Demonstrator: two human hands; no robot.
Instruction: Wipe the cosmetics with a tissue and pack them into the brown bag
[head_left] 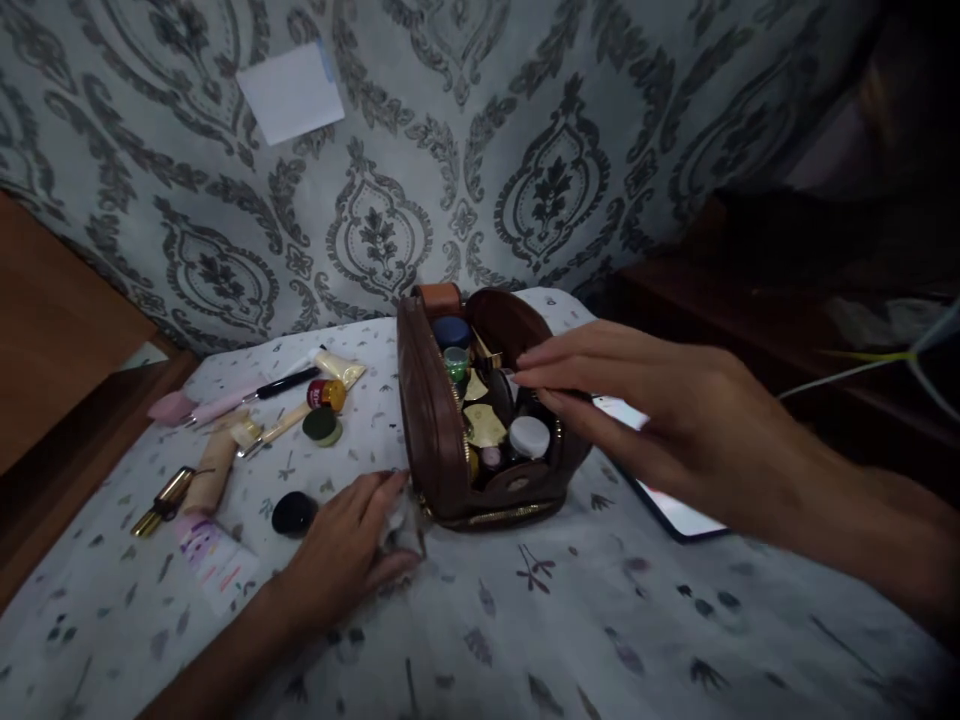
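Holding the right hand (667, 400) over one open brown bag (430, 430) standing on the printed cloth (480, 610), keeping fingers close together, too blurred to tell if clamping anything. Resting the left hand (345, 535) just beside the bag, spreading thumb from fingers around one blurred clear item (399, 525), not showing if gripped. Bearing unreadable print: one red-labelled jar (322, 394), one white tube (215, 562). Counting one black lid (294, 513) nearby.

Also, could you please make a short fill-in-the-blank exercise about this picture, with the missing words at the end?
1. The brown bag is not closed but ____.
2. The hand at the bag's opening is the person's ____ one.
3. The white-lidded jar is ____ the bag, not outside it.
4. In the picture, the black round container lies to the ____ of the bag.

Missing words: open; right; inside; left.
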